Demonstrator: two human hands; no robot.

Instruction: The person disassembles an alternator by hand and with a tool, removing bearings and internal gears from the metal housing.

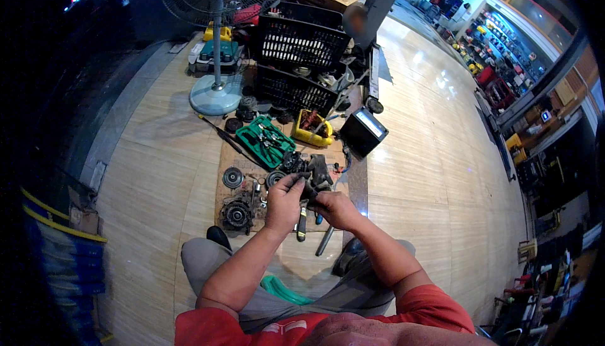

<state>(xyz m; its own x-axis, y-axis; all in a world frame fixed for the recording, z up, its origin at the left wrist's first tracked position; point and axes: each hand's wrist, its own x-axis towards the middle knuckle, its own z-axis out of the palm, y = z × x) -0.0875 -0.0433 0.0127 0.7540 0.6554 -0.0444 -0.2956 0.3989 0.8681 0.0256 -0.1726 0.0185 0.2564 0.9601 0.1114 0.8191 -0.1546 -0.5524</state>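
My left hand [285,204] and my right hand [337,210] are close together over a cardboard sheet [260,225] on the floor. Both are closed on a small dark part [309,191] between them, too dark and covered to name. Just below lie a tool with a black-and-yellow handle [302,226] and a grey metal tube [325,241]. Left of my left hand sit a round, dark machine housing [237,213] and a ridged metal disc [232,178]. A second disc [275,179] is partly behind that hand. Beyond my hands lies a dark, greasy, blocky part [320,168].
A green tray [242,133] of pliers and a yellow container [305,137] of reddish parts lie ahead. To their right stands a black box [364,132]. Farther back are stacked black crates [299,40] and a standing fan [217,87]. Green hose [283,290] lies between my legs.
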